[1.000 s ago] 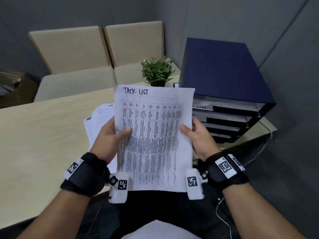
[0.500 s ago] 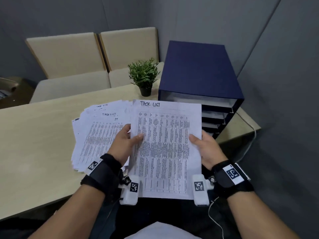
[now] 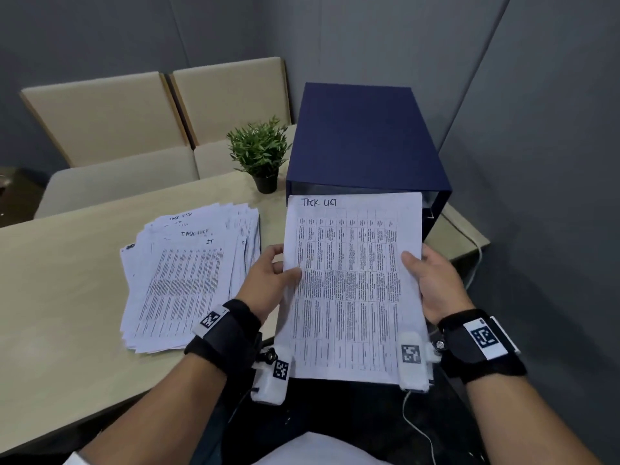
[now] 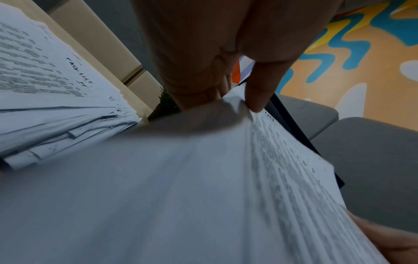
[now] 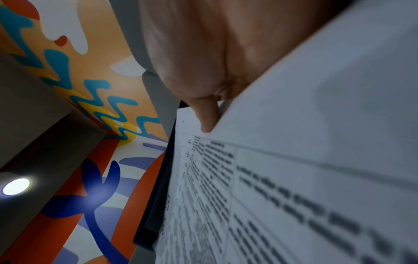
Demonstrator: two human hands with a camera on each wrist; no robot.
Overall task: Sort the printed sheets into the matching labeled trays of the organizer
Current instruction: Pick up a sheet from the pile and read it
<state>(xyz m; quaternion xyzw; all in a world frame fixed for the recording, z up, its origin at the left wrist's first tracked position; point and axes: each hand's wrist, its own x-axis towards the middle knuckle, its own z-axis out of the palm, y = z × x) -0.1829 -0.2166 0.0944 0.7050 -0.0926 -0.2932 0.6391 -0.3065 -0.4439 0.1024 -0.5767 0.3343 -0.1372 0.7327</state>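
I hold one printed sheet [image 3: 352, 286] headed "TASK LIST" upright in front of the dark blue organizer [image 3: 364, 139]. My left hand [image 3: 268, 280] pinches its left edge, thumb on the printed face. My right hand [image 3: 432, 276] pinches the right edge the same way. The sheet hides the organizer's trays and their labels. In the left wrist view the thumb [image 4: 260, 89] presses on the sheet [image 4: 181, 196]; in the right wrist view the thumb [image 5: 205, 114] lies on the sheet [image 5: 271, 196]. A fanned pile of printed sheets [image 3: 188, 280] lies on the table to the left.
The pale wooden table [image 3: 60, 280] runs left, with its near edge by my wrists. A small potted plant [image 3: 260, 152] stands beside the organizer. Two beige chairs [image 3: 134, 129] are behind the table. A grey wall [image 3: 536, 162] closes the right side.
Both hands have carried the sheet to the right, off the pile and in front of the organizer's opening. The pile on the table is now uncovered.
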